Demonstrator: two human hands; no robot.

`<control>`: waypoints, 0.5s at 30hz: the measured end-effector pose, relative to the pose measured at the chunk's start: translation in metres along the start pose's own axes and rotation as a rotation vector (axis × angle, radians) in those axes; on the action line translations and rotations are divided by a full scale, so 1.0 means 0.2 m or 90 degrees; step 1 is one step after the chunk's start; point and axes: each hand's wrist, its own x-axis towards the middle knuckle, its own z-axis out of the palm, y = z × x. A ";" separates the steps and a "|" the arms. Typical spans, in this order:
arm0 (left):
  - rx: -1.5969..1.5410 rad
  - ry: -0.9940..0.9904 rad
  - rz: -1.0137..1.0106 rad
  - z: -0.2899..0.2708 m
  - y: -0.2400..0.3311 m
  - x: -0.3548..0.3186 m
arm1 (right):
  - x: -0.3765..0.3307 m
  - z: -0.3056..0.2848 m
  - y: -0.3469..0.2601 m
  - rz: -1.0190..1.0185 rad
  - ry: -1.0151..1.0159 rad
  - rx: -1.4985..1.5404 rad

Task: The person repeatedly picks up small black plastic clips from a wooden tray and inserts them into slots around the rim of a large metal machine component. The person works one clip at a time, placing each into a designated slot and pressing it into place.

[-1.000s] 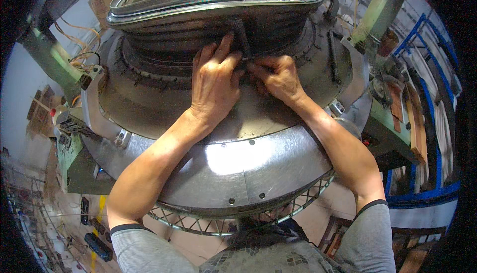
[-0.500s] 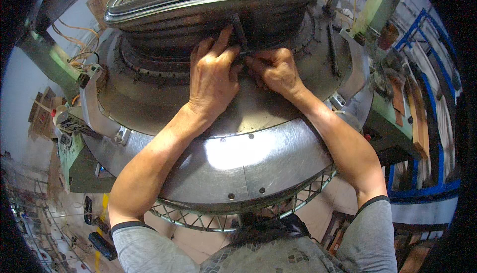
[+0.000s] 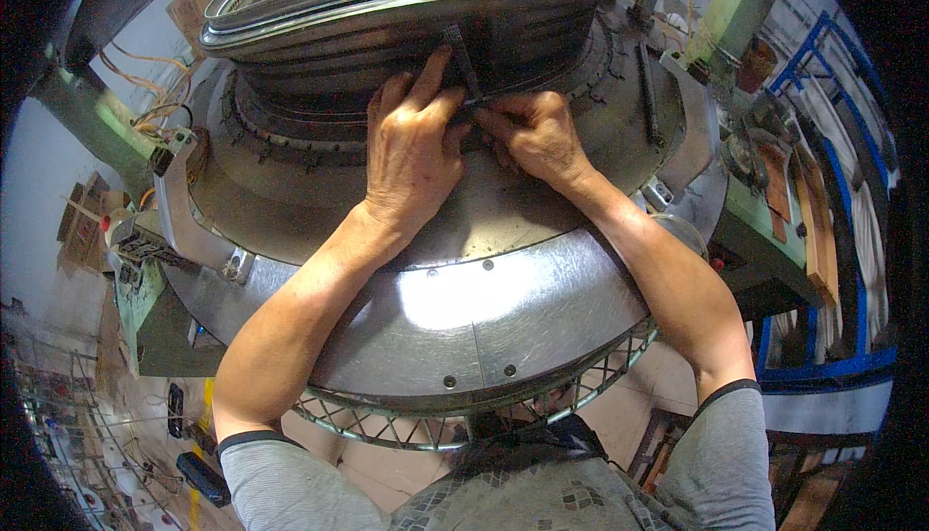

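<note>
Your left hand lies palm down on the large round grey metal machine, its fingers spread and stretched forward against the dark ribbed cylinder wall that rises just beyond your fingertips. The index finger reaches up beside a thin dark metal strip standing nearly upright against that wall, and the thumb bends inward toward your other hand. Your right hand sits just beside the left, thumbs nearly touching, with its fingers curled and pinched at the foot of the strip; whether they actually grip it or only press on it cannot be told, since the fingertips hide the contact. Under both wrists the machine's broad polished steel ring plate catches a bright glare. Below your forearms, near your body, an open wire lattice ring runs around the machine's lower edge.
</note>
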 end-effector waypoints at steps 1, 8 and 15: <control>0.002 -0.003 0.003 0.00 0.00 0.00 | 0.00 0.00 0.00 0.003 0.000 -0.001; 0.011 -0.025 0.028 0.01 -0.01 0.00 | 0.00 0.00 -0.02 -0.014 0.004 -0.010; 0.019 -0.025 0.014 0.02 -0.01 0.00 | -0.01 -0.01 -0.03 -0.024 0.015 -0.039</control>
